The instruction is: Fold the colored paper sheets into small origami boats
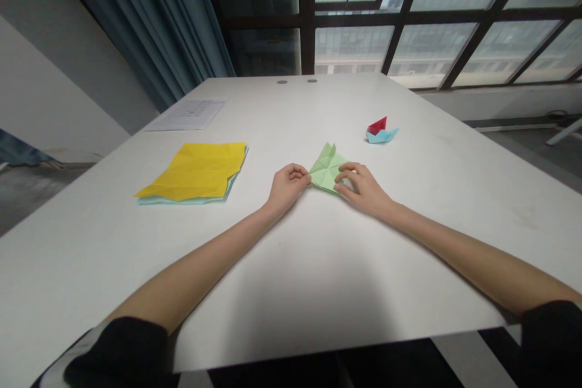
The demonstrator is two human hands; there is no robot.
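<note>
A light green sheet of folded paper [326, 170] lies on the white table between my hands, with creases crossing at its middle and a raised flap at its far corner. My left hand [288, 184] pinches its left corner between thumb and fingers. On the opposite side, my right hand [362, 189] has its thumb and fingers on the right edge, covering part of it. Beyond the right hand sits a small folded paper boat [382, 132] in red and light blue.
To the left lies a stack of yellow paper [200, 171] with light blue sheets beneath. Farther back is a printed sheet [188, 114]. The white table [291, 267] narrows toward windows [354, 48] and a blue curtain [150, 12]. Two round grey discs [282, 82] are near its far edge.
</note>
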